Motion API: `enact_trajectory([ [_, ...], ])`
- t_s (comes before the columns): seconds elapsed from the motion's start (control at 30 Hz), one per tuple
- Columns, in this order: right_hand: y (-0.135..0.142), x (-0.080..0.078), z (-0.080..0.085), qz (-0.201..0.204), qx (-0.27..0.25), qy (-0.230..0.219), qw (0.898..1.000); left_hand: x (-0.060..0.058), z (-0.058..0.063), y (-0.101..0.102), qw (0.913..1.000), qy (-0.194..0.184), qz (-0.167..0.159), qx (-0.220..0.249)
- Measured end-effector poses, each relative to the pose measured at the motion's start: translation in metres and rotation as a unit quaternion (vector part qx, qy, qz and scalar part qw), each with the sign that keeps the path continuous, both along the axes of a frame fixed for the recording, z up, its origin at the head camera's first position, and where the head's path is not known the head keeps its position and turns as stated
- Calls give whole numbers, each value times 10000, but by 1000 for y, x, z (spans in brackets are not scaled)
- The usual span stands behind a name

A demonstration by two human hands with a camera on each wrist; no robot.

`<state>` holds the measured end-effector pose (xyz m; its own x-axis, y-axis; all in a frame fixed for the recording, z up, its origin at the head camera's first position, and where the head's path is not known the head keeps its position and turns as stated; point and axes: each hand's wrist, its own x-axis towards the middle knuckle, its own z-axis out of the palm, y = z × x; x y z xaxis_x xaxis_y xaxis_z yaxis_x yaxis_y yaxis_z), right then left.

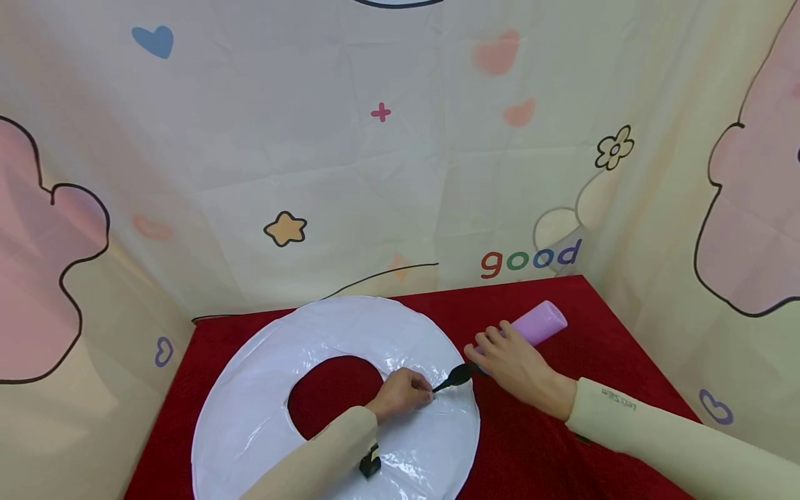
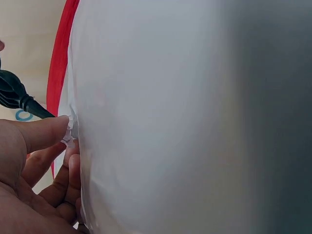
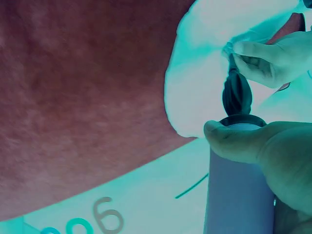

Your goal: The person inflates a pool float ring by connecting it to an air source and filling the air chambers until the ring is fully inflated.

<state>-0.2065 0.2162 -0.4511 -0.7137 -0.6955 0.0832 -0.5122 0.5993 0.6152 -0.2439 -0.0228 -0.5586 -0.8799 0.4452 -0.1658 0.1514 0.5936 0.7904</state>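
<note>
A white inflatable swim ring (image 1: 250,410), puffed up and shiny, lies on the red cloth. My left hand (image 1: 403,394) pinches its clear valve (image 2: 71,130) between thumb and fingers at the ring's upper side. The black nozzle (image 1: 459,376) of a hand pump points into that valve; how deep its tip sits is hidden by my fingers. Around the pump's purple barrel (image 1: 539,323) my right hand (image 1: 515,364) is wrapped, near the nozzle end, with the thumb (image 3: 234,141) along the collar. The pump slants up to the right, off the ring's right edge.
Red cloth (image 1: 531,444) covers the table. A printed curtain (image 1: 350,173) with hearts, a star and the word "good" stands behind and at both sides. A small black object (image 1: 370,464) shows by the left forearm, over the ring.
</note>
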Motion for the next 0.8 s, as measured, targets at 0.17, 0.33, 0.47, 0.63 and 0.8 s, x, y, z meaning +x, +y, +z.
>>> enact_trajectory([
  [0.17,-11,-3,7,69,311,164,9994,0,-1,3,9999,-1,39,-122],
  [0.33,-16,-4,9,96,528,205,9983,1,-1,4,9999,-1,39,-157],
  [0.47,-15,-5,7,66,545,181,9983,0,-2,5,9998,57,21,-169],
  [0.63,-9,-6,2,33,378,68,9993,0,1,5,9995,211,-27,-246],
  [0.8,-3,-7,-2,66,236,18,9997,-2,2,6,9977,459,-68,-487],
])
